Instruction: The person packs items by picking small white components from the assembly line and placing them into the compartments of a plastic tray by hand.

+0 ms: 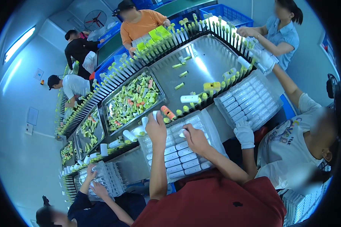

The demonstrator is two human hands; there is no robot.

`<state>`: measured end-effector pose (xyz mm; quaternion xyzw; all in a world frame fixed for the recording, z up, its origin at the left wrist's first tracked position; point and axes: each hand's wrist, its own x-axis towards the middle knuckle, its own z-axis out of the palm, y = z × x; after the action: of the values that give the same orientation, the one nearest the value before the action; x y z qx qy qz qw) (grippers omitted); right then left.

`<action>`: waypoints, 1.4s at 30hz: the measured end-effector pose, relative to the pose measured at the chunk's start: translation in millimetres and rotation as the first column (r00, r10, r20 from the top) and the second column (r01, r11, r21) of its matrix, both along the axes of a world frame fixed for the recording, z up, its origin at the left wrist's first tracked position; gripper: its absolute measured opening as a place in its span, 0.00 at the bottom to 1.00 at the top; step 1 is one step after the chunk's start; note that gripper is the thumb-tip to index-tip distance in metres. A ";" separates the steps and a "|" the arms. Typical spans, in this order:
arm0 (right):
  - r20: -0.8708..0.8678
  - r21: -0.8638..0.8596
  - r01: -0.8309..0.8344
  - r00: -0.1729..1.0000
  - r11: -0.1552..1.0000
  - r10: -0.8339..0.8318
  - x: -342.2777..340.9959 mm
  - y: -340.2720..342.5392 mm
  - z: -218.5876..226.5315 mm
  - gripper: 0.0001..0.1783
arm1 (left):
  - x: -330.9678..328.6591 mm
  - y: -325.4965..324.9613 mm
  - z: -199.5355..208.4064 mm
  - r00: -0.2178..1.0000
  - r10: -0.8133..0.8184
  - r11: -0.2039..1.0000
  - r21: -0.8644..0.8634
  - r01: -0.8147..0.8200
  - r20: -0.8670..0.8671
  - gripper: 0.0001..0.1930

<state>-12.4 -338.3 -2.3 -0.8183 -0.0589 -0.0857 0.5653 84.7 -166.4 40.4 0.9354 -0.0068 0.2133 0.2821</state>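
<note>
Right hand [196, 139]: thumb and fingers pressed together, pinching a small white piece [182, 133] at the fingertips. Only its end shows; the rest is covered.

Left hand [156, 125]: fingers curled, a white end [155, 114] showing at the fingertips. Whether it is gripped or merely touched, I cannot tell.

Below and between both hands, a clear tray [212, 128] rests on the desk [134, 167], holding white casings [173, 162] in close rows. Just right of the left hand, an orange casing [168, 112] lies tilted by the row of yellow-green pegs [185, 109]. Beyond the left hand, a metal tray [162, 96] contains a heap of yellow-green parts [134, 99]. To the right of the right hand, well apart from it, a co-worker's gloved hand [244, 135] is at a second clear tray [250, 100].

Handling, in my judgement: the casings look light, stiff and smooth, hence liable to slip or scuff. Grip should be light, by the long sides near the middle, off the broad faces. The clear tray appears thin and likely to flex; both opposite rims should be supported.
</note>
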 end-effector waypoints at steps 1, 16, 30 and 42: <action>0.071 -0.016 0.074 0.995 0.997 -0.073 -3.2 -7.0 5.7 0.13 | 10.0 -5.9 -0.5 1.000 0.010 1.000 0.007 -0.010 0.016 0.19; 0.202 0.029 0.428 0.883 0.903 -0.424 104.2 -73.4 31.3 0.19 | -4.7 62.8 -36.1 0.984 0.098 0.918 0.369 -0.146 0.146 0.16; 0.267 -0.736 0.051 0.938 0.675 0.220 136.6 72.3 22.8 0.22 | -112.9 77.3 -32.7 0.971 0.087 0.995 0.037 -0.098 0.221 0.23; 0.088 -0.495 -0.189 0.960 0.848 0.266 67.5 134.2 21.4 0.32 | -131.6 61.8 -72.5 0.970 -0.218 0.963 0.136 0.231 -0.109 0.23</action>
<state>55.1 -204.0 19.0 -0.9111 -0.2184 -0.0633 0.3438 -47.0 -104.6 -32.1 0.9557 -0.1155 0.1352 0.2345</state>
